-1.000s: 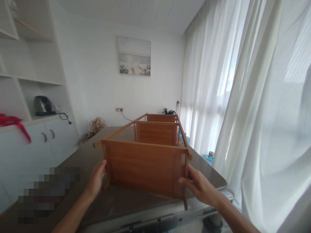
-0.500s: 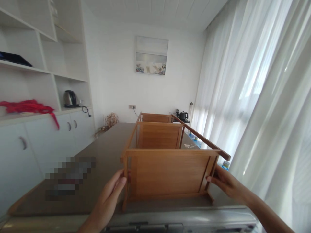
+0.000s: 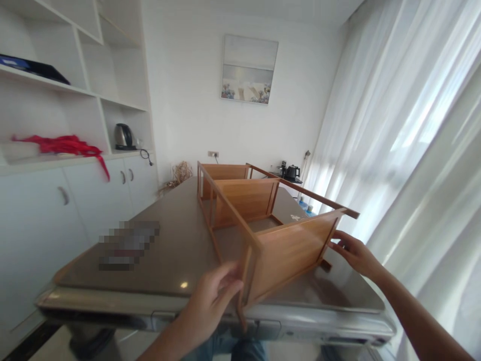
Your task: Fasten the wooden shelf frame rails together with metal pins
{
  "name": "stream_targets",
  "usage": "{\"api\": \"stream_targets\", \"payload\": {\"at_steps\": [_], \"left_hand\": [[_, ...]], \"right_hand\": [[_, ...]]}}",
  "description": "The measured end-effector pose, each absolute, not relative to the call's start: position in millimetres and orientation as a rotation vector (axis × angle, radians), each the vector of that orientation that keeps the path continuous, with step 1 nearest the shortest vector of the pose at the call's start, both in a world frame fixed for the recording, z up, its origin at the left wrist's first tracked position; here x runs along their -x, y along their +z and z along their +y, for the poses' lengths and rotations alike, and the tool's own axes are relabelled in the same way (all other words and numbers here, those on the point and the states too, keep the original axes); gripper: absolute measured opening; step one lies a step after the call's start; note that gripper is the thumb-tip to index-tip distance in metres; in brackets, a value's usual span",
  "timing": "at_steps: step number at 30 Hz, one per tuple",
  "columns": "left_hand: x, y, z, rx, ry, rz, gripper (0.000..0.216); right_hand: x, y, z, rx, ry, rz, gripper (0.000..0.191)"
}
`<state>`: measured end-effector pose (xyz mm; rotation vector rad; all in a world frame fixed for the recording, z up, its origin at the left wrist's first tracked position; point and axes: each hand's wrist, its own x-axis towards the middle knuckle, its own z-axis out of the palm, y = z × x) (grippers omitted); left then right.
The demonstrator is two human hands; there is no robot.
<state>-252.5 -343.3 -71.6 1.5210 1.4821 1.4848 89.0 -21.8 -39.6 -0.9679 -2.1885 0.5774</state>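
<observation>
Hands are gripping a wooden shelf rack [image 3: 259, 220] lying on its side on a brown table [image 3: 176, 250]. The left hand [image 3: 212, 296] is curling loosely around the rack's nearest corner post, fingers wrapped on the wood, while the right hand [image 3: 353, 250] is pressing half-open fingers against the far end of the nearest panel, touching rather than clasping it. The rack is stretching away from the person along the table, its near end sitting right at the table's front edge, one post tip hanging just past it. Beyond the rack, against the wall, a framed picture [image 3: 248, 69] is hanging; left of the rack, white cabinets [image 3: 75, 200] are carrying a kettle [image 3: 123, 137] and a red cloth [image 3: 62, 145]; right of it, sheer curtains [image 3: 409, 125] are glowing with daylight. With the right hand only resting against the panel, the rack is looking liable to pivot off the edge if that end slips, and its slim rails could scrape the tabletop.
</observation>
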Motion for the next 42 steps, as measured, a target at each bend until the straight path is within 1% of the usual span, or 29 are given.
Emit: {"api": "stream_targets", "payload": {"at_steps": [4, 6, 7, 10, 11, 14, 17, 19, 22, 23, 25, 26, 28, 30, 32, 33, 35, 37, 42], "left_hand": [[238, -70, -330, -1.465, 1.522, 1.380, 0.032], [231, -72, -321, -1.443, 1.542, 1.345, 0.030], [227, -72, -317, -1.445, 1.547, 1.328, 0.030], [216, -72, -300, -1.492, 1.541, 1.287, 0.026], [211, -72, -293, -1.511, 1.537, 1.280, 0.025], [191, -71, -268, -1.573, 1.533, 1.284, 0.026], [165, -72, -241, -1.644, 1.532, 1.280, 0.026], [151, -73, -230, -1.674, 1.527, 1.244, 0.025], [155, -65, -229, -1.758, 1.558, 1.239, 0.030], [165, -58, -232, -1.850, 1.600, 1.292, 0.031], [196, -35, -239, -2.111, 1.719, 1.389, 0.021], [216, -21, -241, -2.239, 1.795, 1.412, 0.015], [257, 12, -239, -2.435, 1.911, 1.498, 0.012], [295, 42, -228, -2.622, 1.793, 1.627, 0.027], [325, 62, -207, -2.832, 1.465, 1.716, 0.046], [338, 67, -195, -2.910, 1.224, 1.740, 0.051], [355, 69, -171, -2.973, 0.941, 1.679, 0.050], [364, 65, -151, -2.998, 0.848, 1.673, 0.051], [354, 57, -138, -3.039, 0.876, 1.853, 0.059]], "right_hand": [[-72, -44, -20, 1.135, 0.500, -2.035, 0.083], [-66, -46, -29, 1.206, 0.459, -1.954, 0.087], [-65, -46, -35, 1.223, 0.453, -1.923, 0.083], [-68, -49, -63, 1.222, 0.473, -1.861, 0.058], [-71, -51, -74, 1.209, 0.486, -1.848, 0.054], [-77, -59, -111, 1.146, 0.531, -1.819, 0.054], [-80, -67, -152, 1.079, 0.596, -1.814, 0.043], [-82, -69, -178, 0.944, 0.806, -1.721, 0.042], [-89, -72, -210, 0.906, 0.913, -1.660, 0.040], [-93, -74, -219, 0.930, 0.905, -1.659, 0.038], [-100, -82, -236, 1.004, 0.877, -1.654, 0.036], [-103, -86, -244, 1.040, 0.870, -1.644, 0.036], [-102, -97, -256, 1.081, 0.888, -1.619, 0.038], [-94, -106, -266, 1.091, 0.928, -1.600, 0.039], [-82, -110, -271, 1.066, 0.979, -1.555, 0.040], [-76, -111, -273, 1.042, 1.003, -1.529, 0.040], [-67, -111, -273, 0.997, 1.022, -1.498, 0.038], [-66, -111, -274, 0.997, 0.985, -1.507, 0.037], [-82, -114, -276, 1.183, 0.773, -1.504, 0.032]]}}
